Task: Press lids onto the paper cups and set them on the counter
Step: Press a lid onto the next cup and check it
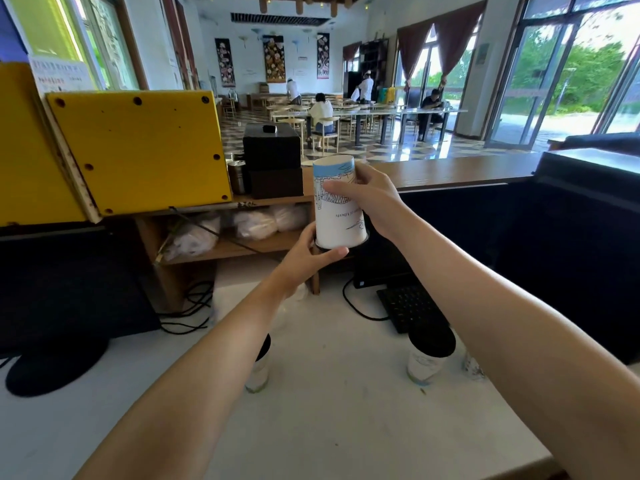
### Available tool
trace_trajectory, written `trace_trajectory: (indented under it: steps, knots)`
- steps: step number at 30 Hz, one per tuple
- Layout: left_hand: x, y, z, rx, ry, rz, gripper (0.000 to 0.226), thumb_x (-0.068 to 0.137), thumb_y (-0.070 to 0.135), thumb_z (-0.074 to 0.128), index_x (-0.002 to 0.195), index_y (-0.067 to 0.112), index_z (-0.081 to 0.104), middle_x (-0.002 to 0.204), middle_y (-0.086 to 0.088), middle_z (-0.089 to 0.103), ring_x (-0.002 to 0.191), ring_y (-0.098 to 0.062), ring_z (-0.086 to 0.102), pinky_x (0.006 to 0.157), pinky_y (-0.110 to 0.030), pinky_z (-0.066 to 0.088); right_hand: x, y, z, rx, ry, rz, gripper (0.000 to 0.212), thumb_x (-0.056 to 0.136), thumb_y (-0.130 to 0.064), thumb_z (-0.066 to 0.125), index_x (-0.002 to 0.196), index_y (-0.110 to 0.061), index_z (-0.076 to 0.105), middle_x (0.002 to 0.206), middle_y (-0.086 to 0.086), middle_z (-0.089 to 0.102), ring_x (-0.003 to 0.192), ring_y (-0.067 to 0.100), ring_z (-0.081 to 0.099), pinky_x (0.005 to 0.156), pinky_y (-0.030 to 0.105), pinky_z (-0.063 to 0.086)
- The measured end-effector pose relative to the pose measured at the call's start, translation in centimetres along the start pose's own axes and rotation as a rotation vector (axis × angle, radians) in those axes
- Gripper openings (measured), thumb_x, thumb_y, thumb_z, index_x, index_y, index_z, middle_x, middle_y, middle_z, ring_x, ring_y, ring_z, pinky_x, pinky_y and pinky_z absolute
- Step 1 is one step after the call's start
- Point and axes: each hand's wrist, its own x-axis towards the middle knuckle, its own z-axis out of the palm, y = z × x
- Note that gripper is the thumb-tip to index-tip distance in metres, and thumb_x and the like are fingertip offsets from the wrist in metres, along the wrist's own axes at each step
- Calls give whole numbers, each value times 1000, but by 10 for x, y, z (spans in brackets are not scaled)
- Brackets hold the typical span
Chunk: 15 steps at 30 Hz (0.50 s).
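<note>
A white paper cup point(337, 216) with blue line drawings is held upside down at chest height, its base upward. My right hand point(367, 197) wraps its upper side. A black lid point(363, 239) sits at the cup's mouth, at the bottom, and my left hand point(313, 258) cups it from underneath with the thumb across the rim. On the white counter point(329, 410) stand two lidded cups: one point(427, 358) in the middle right, another point(258, 368) partly hidden behind my left forearm. A further cup point(472, 365) peeks out beside my right forearm.
A black monitor point(62, 299) stands at the left, with a yellow panel point(138, 150) above it. A keyboard point(412, 306) and cables lie behind the cups. A dark screen point(571, 254) is at the right. A wooden shelf point(225, 247) holds plastic bags. People sit in the dining room beyond.
</note>
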Motion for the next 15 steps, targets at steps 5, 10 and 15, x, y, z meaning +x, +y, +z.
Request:
trace_trajectory:
  steps: [5,10,15]
  knots:
    - [23,-2,-9,8,-57,-69,82,71,30,80,138,26,34,125,12,52,110,2,53,82,-17,50,18,7,-6,-36,-48,19,41,74,-19,77,113,-12,63,98,-2,69,84,8,65,69,18,52]
    - [35,-1,-12,33,-60,-69,84,69,33,81,138,23,34,121,11,52,99,6,58,63,-5,48,31,10,-12,-65,-71,17,38,75,-19,77,110,-13,63,103,2,69,92,15,66,83,28,54]
    - [35,-5,-10,-84,-56,-97,94,66,35,82,142,29,28,133,6,50,114,-8,52,69,-13,53,34,12,-11,-70,-82,14,40,75,-18,77,111,-12,60,97,-4,67,87,10,64,76,22,52]
